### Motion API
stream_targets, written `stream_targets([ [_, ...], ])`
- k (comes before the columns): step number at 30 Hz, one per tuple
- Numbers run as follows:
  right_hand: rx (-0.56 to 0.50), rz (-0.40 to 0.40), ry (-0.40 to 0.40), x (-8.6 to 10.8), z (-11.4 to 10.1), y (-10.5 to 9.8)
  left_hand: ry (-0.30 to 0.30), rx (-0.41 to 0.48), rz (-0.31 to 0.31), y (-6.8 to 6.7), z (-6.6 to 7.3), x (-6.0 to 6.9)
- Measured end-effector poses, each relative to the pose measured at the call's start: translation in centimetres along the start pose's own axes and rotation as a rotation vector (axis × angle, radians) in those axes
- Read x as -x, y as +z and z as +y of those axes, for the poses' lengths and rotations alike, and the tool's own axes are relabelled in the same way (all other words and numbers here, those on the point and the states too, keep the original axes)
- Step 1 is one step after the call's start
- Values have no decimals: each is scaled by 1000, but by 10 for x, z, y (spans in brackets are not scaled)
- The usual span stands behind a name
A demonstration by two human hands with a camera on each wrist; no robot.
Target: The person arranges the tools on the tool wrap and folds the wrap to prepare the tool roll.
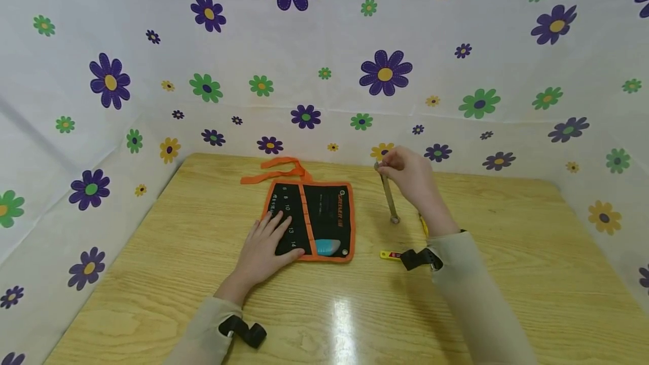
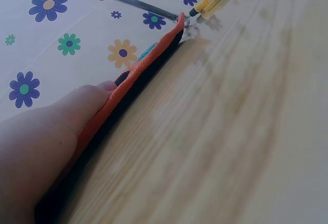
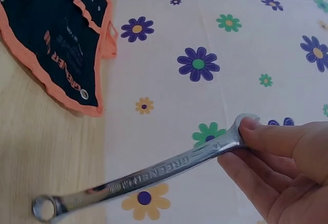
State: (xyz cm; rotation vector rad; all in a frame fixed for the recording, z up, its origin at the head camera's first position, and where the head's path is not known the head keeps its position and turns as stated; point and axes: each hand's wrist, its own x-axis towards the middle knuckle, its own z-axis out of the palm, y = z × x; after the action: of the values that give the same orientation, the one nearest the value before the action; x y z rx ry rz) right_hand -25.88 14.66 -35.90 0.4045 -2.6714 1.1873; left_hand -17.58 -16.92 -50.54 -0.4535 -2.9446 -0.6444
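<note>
A metal combination wrench (image 3: pixel 154 171) is pinched at its open end between the thumb and fingers of my right hand (image 1: pixel 412 180). Its ring end points down toward the table in the head view. My left hand (image 1: pixel 265 245) lies with fingers spread on a black tool pouch (image 1: pixel 327 210) with orange edging. Numbers run beside the pouch's slots. A teal and grey handle (image 1: pixel 327 247) sticks out of one slot on the pouch's near side. In the left wrist view the thumb rests along the pouch's edge.
A yellow tool (image 1: pixel 389 255) with a dark label and another yellow item (image 1: pixel 423 226) lie by my right wrist, partly covered by it. Orange ties (image 1: pixel 276 172) trail off the pouch's far edge. A flowered cloth (image 1: pixel 324 94) stands behind the wooden table (image 1: pixel 167 275).
</note>
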Motion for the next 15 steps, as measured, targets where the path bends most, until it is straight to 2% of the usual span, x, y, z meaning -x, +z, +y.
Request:
stream_targets([
  [6,107,2,-89,5,-6,-8,1,0,5,-1,1,1],
  [9,131,24,-102,9,-7,-12,0,1,5,-1,2,1],
  [12,105,63,-84,14,-6,-14,2,2,6,-1,2,1],
  [15,12,95,-33,20,-3,-16,0,6,2,-1,1,1],
])
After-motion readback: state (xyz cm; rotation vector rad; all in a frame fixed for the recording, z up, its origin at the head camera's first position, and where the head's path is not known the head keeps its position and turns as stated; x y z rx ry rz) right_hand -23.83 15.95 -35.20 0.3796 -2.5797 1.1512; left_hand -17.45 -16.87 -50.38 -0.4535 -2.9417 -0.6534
